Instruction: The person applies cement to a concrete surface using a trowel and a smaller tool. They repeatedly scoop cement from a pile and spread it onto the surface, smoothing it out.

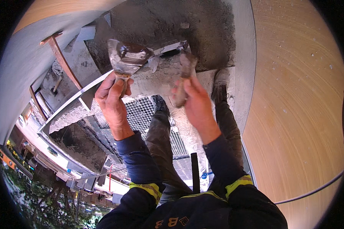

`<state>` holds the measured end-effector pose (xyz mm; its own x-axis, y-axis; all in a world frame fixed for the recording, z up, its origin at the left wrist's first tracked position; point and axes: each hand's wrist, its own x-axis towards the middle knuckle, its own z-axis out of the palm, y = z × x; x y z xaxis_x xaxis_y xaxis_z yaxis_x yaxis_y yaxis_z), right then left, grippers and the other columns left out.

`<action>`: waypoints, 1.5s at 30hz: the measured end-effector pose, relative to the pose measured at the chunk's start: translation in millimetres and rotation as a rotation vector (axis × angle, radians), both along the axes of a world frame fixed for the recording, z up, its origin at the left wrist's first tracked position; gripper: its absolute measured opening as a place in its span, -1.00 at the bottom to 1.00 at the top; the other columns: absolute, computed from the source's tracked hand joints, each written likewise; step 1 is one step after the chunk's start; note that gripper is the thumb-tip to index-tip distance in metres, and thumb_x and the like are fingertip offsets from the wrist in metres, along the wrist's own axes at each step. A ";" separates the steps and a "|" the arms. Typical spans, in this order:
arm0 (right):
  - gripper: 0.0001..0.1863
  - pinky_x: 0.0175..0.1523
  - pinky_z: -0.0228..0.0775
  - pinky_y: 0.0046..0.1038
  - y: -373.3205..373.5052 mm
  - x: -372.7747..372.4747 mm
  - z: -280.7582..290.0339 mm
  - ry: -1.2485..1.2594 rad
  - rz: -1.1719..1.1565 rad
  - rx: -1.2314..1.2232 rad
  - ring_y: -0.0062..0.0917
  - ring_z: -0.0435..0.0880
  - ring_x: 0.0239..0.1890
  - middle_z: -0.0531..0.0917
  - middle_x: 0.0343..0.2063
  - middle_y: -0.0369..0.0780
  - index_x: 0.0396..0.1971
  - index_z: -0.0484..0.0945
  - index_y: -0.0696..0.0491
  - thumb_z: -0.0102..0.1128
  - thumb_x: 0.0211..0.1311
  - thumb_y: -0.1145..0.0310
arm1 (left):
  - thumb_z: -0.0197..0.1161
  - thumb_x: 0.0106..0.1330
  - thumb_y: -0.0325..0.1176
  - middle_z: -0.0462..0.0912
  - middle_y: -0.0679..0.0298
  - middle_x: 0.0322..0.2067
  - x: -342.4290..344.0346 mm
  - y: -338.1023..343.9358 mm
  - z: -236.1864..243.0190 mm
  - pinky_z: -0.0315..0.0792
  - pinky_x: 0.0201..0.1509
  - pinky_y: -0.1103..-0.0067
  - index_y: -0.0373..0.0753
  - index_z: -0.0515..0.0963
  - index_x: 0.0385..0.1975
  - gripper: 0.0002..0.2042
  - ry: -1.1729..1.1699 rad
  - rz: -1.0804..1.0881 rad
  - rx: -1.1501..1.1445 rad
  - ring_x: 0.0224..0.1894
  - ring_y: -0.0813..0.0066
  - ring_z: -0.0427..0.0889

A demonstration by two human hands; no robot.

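Head view, hands (114, 95) gripping bladed tools (130, 58)

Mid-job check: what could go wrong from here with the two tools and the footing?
1. The wide scraper in the left hand carries wet-looking paste, so some might drop off.
2. The right hand holds a second tool close by, blurred; the two could knock together. Whether they touch is unclear.
3. The left shoe is beside a perforated panel, so a step there might catch or slip.
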<state>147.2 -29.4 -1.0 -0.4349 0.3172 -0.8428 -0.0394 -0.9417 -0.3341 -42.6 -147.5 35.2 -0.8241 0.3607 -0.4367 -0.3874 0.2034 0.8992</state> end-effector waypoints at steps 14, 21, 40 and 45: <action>-0.76 -0.09 0.38 -0.60 140.9 55.9 43.6 0.145 0.586 0.431 -0.71 0.53 -0.21 0.57 -0.22 -0.35 0.00 0.50 0.03 0.24 0.39 0.37 | 0.29 0.21 -0.57 0.77 0.20 -0.24 35.8 52.2 -12.2 0.55 -0.04 0.60 -0.46 0.72 -0.08 -0.72 -0.350 -0.444 -0.048 -0.21 0.51 0.72; -0.82 -0.07 0.42 -0.55 173.3 67.6 17.5 0.143 0.591 0.497 -0.69 0.56 -0.22 0.60 -0.25 -0.35 -0.08 0.54 0.04 0.30 0.40 0.41 | 0.30 0.16 -0.59 0.68 0.30 -0.31 51.2 75.2 -26.8 0.45 -0.14 0.61 -0.44 0.73 -0.10 -0.71 -0.314 -0.486 0.005 -0.27 0.61 0.60; -0.49 -0.45 0.24 -0.67 131.4 123.4 -57.9 -0.255 0.177 0.269 -0.76 0.41 -0.42 0.65 -0.11 -0.27 0.40 0.18 -0.04 0.03 0.62 0.13 | 0.17 0.58 -0.35 0.65 0.29 0.06 200.8 156.7 -75.7 0.50 0.15 0.53 -0.30 0.55 0.26 -0.67 -0.552 -0.250 0.027 0.03 0.54 0.62; -0.52 -0.02 0.44 -0.50 120.9 124.5 -59.3 -0.126 0.230 0.486 -0.62 0.54 -0.07 0.55 0.03 -0.20 0.30 0.15 -0.07 0.13 0.58 0.20 | 0.31 0.48 -0.47 0.47 0.40 -0.15 210.7 171.6 -74.7 0.45 0.05 0.66 -0.34 0.64 0.16 -0.70 -0.636 -0.150 0.007 -0.05 0.61 0.55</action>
<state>271.7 91.5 -60.3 -0.4442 0.5913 -0.6731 0.2173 -0.6577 -0.7212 168.1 24.2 -39.4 -0.3459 0.4567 -0.8196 -0.8123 0.2915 0.5053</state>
